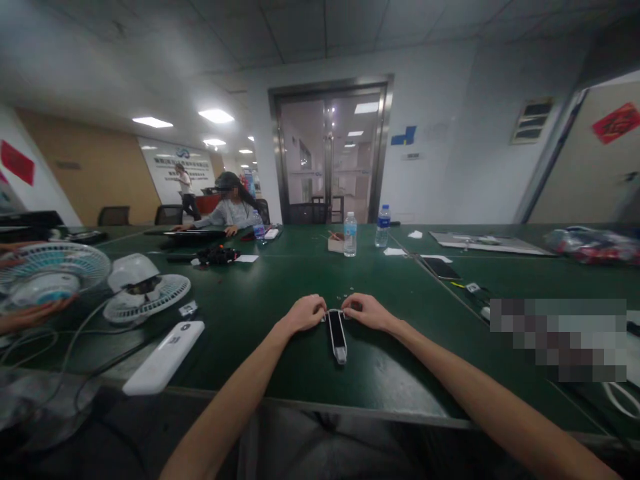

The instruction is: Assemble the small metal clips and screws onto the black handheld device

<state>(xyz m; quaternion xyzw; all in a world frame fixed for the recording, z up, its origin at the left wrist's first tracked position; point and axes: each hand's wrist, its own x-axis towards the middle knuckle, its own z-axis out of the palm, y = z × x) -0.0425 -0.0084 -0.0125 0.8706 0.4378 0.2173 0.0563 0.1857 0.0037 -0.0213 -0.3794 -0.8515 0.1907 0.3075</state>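
Observation:
A long, narrow device with a white frame and black middle point(337, 330) lies on the green table, with a clear tip at the end nearest me. My left hand point(306, 313) is closed, its fingertips pinched at the left of the device's far end. On the opposite side, my right hand point(369, 312) has curled fingers pinching the right corner of that end. Small whitish bits show by the fingertips, too blurred to name. Several tiny scraps point(345, 297) lie just beyond the hands.
Left of me are a white plastic cover point(165, 357), a fan base point(150, 300) and another person's hands with a fan grille point(75, 263). Water bottles point(350, 235) and a small box point(335, 243) stand ahead. Cables and a phone-like slab point(440, 269) lie right.

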